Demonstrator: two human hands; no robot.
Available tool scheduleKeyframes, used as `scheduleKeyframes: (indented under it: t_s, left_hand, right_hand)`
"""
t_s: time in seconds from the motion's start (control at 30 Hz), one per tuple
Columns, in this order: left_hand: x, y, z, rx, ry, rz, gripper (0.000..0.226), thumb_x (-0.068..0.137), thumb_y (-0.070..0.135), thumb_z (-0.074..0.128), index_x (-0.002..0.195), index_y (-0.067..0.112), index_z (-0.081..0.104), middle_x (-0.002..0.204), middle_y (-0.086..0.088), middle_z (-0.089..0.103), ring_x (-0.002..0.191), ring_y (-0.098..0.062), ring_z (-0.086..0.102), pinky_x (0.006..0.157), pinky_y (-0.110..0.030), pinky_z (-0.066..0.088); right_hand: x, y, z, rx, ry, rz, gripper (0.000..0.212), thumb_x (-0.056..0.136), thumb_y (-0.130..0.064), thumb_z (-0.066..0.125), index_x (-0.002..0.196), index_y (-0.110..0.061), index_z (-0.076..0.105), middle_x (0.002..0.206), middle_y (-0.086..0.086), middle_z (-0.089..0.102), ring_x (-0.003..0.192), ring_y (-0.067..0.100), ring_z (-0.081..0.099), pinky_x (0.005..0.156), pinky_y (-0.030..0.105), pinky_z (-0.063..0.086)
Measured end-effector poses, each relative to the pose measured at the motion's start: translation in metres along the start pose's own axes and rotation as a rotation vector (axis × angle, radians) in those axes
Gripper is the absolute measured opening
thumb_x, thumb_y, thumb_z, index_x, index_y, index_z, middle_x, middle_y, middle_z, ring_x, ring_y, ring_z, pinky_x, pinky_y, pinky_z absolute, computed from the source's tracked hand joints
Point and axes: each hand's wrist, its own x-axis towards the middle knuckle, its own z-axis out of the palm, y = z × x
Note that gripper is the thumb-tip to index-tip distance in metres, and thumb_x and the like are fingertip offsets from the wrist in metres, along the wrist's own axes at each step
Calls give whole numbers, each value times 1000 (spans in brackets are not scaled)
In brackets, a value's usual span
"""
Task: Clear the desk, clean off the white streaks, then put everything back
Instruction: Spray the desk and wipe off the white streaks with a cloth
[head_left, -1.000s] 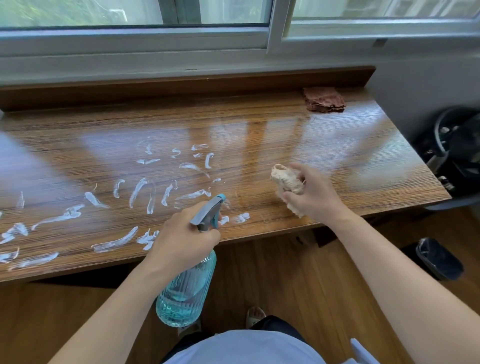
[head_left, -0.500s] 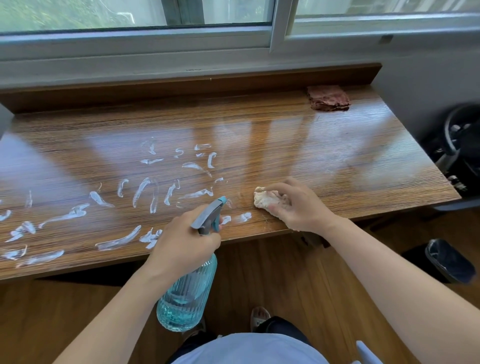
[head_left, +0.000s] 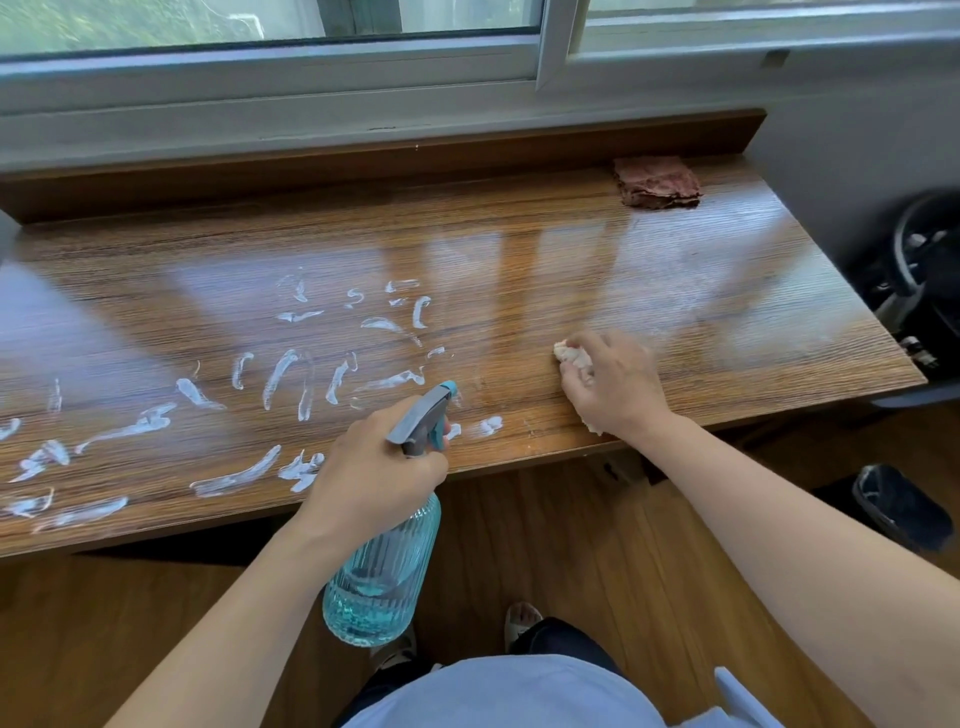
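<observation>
I can read no brand, label or writing anywhere, not on the spray bottle (head_left: 382, 571) and not on the cloths. Taking the wooden desk (head_left: 571, 270) as my landmark: my left hand (head_left: 374, 467) is wrapped around the neck of the ribbed blue bottle and holds it just off the desk's near edge, the bottle body hanging below the edge over the floor, the grey nozzle tilted up and in over the desktop. My right hand (head_left: 613, 384) lies on the desk near its front edge, right of the bottle, fingers curled over a pale crumpled cloth (head_left: 569, 354) pressed to the wood; only a bit of cloth shows past the fingertips and the heel of the hand. The white streaks (head_left: 291, 374) cover the desk's left and middle front, left of that hand, the nearest dabs just beside the nozzle. A folded brown rag (head_left: 657, 183) sits at the desk's far right corner, well apart from both hands.
</observation>
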Motion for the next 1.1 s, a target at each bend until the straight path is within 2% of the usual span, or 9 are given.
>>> scheduleKeyframes:
  t_s: [0.13, 0.27, 0.33, 0.4, 0.57, 0.77, 0.9, 0.97, 1.1]
  left_hand:
    - [1, -2, 0, 4, 0, 0, 17, 80, 17, 58, 96, 12, 59, 57, 9, 36, 56, -17, 38, 57, -40, 39]
    - [0, -1, 0, 18, -1, 11, 16, 84, 13, 59, 100, 12, 63, 71, -13, 53, 59, -18, 43, 59, -40, 41]
    - [0, -2, 1, 19, -9, 19, 8, 85, 10, 60, 89, 17, 59, 59, 0, 45, 57, -18, 41, 58, -40, 39]
    - [0, 0, 3, 16, -14, 16, 24, 86, 7, 59, 78, 28, 50, 49, 13, 39, 55, -18, 39, 57, -39, 37]
    - [2, 5, 3, -3, -39, 33, 44, 85, 7, 60, 71, 48, 54, 47, 16, 40, 53, -17, 38, 58, -39, 40]
    - [6, -6, 2, 25, -37, 27, 12, 85, 14, 59, 96, 17, 61, 53, 11, 41, 54, -17, 41, 58, -41, 40]
    - [2, -13, 0, 12, -57, -3, 15, 77, 25, 55, 91, 24, 60, 63, 1, 52, 55, -18, 44, 58, -41, 41]
    - [-1, -19, 1, 16, -67, -6, 10, 80, 20, 57, 86, 29, 58, 57, 9, 49, 53, -16, 42, 57, -39, 39]
    - [-7, -24, 4, 79, -41, -15, 14, 87, 14, 61, 91, 28, 59, 61, 10, 51, 54, -13, 46, 56, -35, 41]
  right_hand:
    - [-14, -6, 7, -74, -2, 23, 33, 99, -41, 43, 129, -29, 52, 109, 2, 44, 104, 25, 43, 90, 43, 35]
    - [-29, -4, -3, -31, -95, -61, 33, 108, -41, 28, 136, -30, 40, 119, 0, 41, 110, 24, 39, 95, 43, 31]
    - [-42, -8, -6, -84, -117, -89, 39, 106, -41, 30, 143, -30, 34, 125, 1, 41, 108, 24, 40, 91, 44, 33]
    - [-56, -25, -5, -122, -159, -147, 48, 102, -41, 36, 148, -29, 31, 133, 3, 42, 106, 24, 42, 88, 42, 36]
    - [-76, -50, 5, -60, -235, -423, 54, 103, -40, 41, 153, -24, 30, 128, 1, 43, 107, 21, 43, 90, 39, 40]
    - [-20, -25, 3, -69, -123, -13, 46, 102, -35, 44, 146, -23, 39, 127, 9, 48, 111, 30, 47, 93, 44, 41]
    - [-55, -47, 7, 19, -188, -366, 48, 101, -34, 47, 147, -21, 40, 122, 3, 49, 102, 22, 45, 87, 38, 43]
    - [-54, -38, 6, 19, -228, -493, 50, 101, -34, 49, 149, -22, 42, 120, 1, 49, 100, 22, 46, 85, 37, 42]
    - [-2, -41, 12, -32, -153, -233, 47, 101, -32, 50, 147, -24, 45, 126, 6, 51, 109, 28, 48, 91, 43, 46]
